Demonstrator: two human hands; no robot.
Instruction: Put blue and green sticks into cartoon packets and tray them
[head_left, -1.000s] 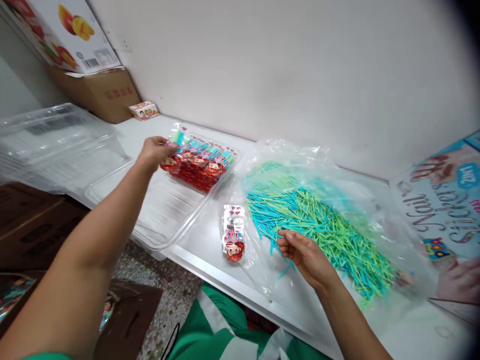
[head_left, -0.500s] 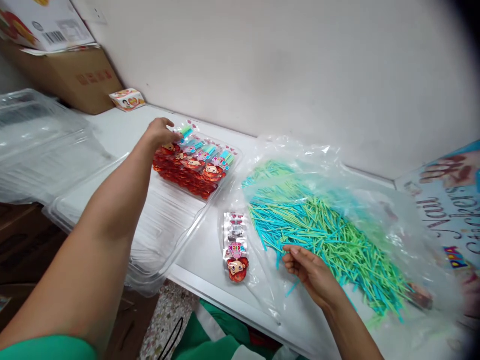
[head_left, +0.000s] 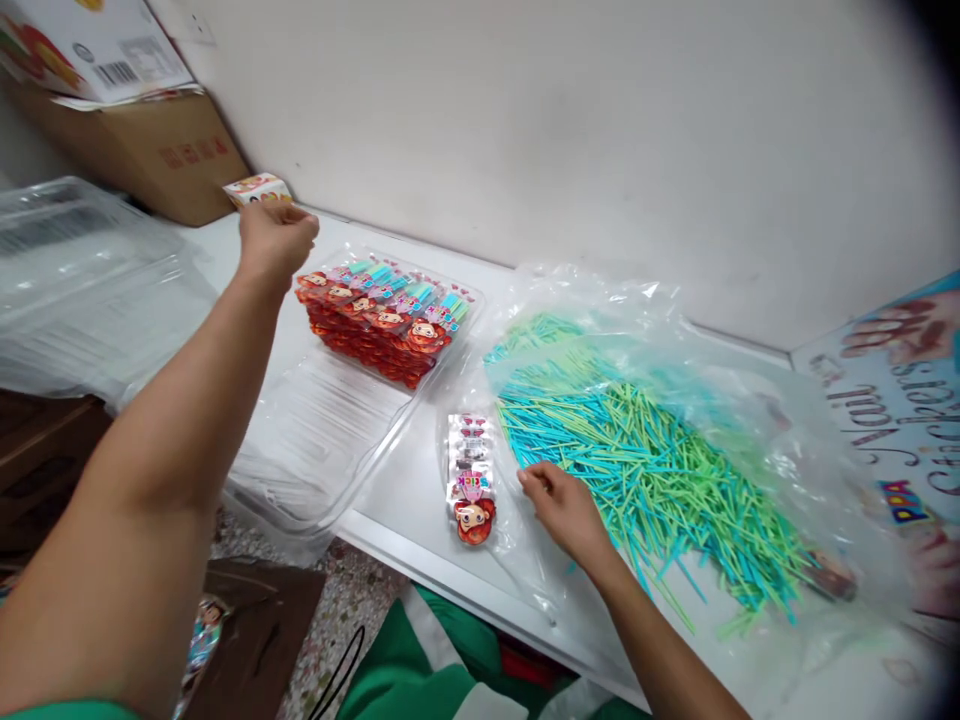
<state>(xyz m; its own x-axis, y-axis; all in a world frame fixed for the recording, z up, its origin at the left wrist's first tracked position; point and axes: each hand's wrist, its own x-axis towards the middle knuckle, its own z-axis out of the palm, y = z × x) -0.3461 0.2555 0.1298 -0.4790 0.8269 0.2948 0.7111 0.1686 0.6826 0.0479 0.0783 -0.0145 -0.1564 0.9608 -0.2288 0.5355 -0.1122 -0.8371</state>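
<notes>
My left hand (head_left: pixel 277 238) hovers beyond the left end of a clear tray (head_left: pixel 459 350). Its fingers are drawn together, and nothing shows in them. In the tray stand rows of printed packets (head_left: pixel 390 318) with red-haired cartoon figures and blue and green sticks inside. My right hand (head_left: pixel 566 508) is closed, thumb against curled fingers, at the near left edge of a heap of thin blue and green sticks (head_left: pixel 637 450). What it may hold is hidden. Just left of it, a single silvery packet (head_left: pixel 472 480) lies flat on the table.
The heap lies in an opened plastic bag (head_left: pixel 592 285) against the wall. The tray's clear lid (head_left: pixel 315 440) overhangs the table's front edge. More clear trays (head_left: pixel 82 270) stand at the left. Behind them are a cardboard box (head_left: pixel 161 150) and a small carton (head_left: pixel 259 188).
My left hand has let go of a packet at the tray's left end and moved left. My right hand has shifted left from the sticks towards the single packet.
</notes>
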